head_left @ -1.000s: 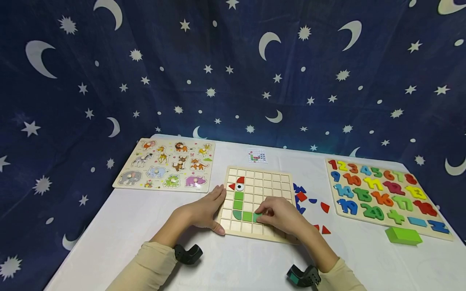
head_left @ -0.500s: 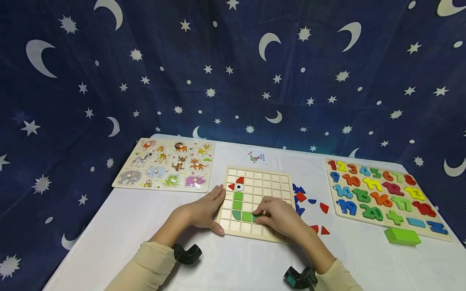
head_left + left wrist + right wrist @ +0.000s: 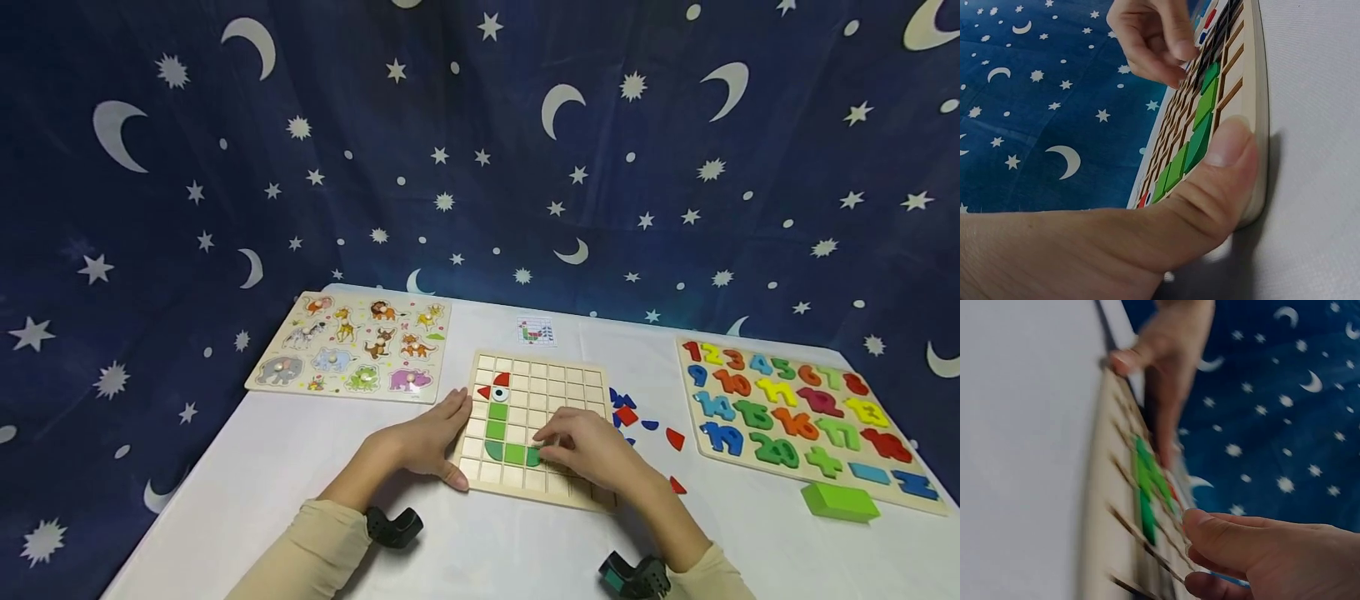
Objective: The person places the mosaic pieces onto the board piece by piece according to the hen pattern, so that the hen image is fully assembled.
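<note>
A wooden grid board (image 3: 573, 391) lies on the white table, with a bird's head and body built from red, green and white pieces. My left hand (image 3: 427, 440) rests along the board's left edge, its thumb (image 3: 1225, 165) on the near corner. Over the lower right cells hovers my right hand (image 3: 583, 447), fingers loosely bent beside a dark green rounded piece (image 3: 533, 457) at the end of the bottom row. In the left wrist view a small gap shows between these fingers and that piece (image 3: 1210, 76). Nothing shows between the right thumb and fingers (image 3: 1222, 540).
Loose blue and red pieces (image 3: 675, 439) lie right of the board. A small picture card (image 3: 536, 332) is behind it. An animal peg puzzle (image 3: 437, 362) stands left, a number puzzle (image 3: 801, 468) right, with a light green block (image 3: 840, 502) before it.
My right hand has drawn slightly off the dark green rounded piece, more of which now shows. The head view has shifted a little. The left hand has stayed at the board's edge.
</note>
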`<state>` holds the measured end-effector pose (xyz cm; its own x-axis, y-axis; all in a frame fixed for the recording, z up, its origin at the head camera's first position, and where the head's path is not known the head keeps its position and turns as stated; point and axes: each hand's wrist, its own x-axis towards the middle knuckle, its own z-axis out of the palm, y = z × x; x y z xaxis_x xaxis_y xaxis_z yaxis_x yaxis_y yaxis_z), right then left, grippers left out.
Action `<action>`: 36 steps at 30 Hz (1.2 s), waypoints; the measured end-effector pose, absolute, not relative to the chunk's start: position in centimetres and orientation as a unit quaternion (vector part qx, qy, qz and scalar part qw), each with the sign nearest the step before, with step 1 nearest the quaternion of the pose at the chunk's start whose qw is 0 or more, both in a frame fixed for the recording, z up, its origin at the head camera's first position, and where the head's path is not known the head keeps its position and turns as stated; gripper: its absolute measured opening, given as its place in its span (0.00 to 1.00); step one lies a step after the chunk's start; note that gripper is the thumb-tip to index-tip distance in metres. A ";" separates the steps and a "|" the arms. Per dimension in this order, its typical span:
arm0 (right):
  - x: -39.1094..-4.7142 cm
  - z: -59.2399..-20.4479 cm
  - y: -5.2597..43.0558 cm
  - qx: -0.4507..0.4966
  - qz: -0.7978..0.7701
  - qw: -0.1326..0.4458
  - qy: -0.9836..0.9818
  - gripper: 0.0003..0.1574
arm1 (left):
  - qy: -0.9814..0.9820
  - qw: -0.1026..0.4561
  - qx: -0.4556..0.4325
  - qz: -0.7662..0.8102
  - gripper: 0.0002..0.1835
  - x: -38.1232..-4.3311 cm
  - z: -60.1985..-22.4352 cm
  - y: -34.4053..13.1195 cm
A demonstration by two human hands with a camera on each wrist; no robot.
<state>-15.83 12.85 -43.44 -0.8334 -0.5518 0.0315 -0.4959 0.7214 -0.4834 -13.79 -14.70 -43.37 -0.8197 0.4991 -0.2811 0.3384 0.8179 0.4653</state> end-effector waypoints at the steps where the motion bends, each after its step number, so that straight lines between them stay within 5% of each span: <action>1: -16.0 -43.2 13.4 -0.275 -0.246 0.055 0.928 0.10 | 0.932 0.200 0.225 0.200 0.67 -13.8 -43.4 -14.6; 10: -18.6 -40.7 19.8 -0.197 -0.225 0.048 0.953 0.18 | 0.935 0.198 0.218 0.197 0.68 -13.7 -43.6 -14.6; 30: -19.4 -41.5 26.2 -0.141 -0.228 0.216 0.939 0.17 | 0.934 0.206 0.216 0.198 0.68 -13.9 -43.6 -14.5; 36: -18.5 -40.7 26.6 -0.127 -0.210 0.275 0.930 0.25 | 0.933 0.209 0.212 0.203 0.68 -13.9 -43.4 -14.5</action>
